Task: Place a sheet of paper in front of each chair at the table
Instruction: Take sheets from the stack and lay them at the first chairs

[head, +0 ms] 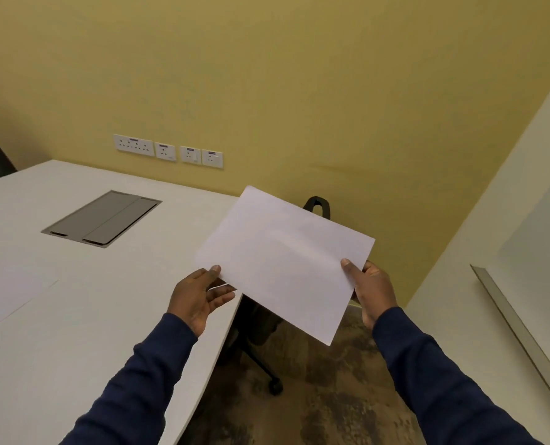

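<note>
Sheet of paper (283, 261) pinched between left hand (199, 293) and right hand (371, 289).

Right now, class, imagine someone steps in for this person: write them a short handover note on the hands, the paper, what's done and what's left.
Left hand: pinching the near left corner of the held sheet.
Right hand: gripping its right edge.
The sheet is in the air over the table's right edge, above a black chair.
Done: one sheet already lies flat at the table's left.
Left: lay this sheet before the black chair; other chairs cannot be checked from here.
</note>
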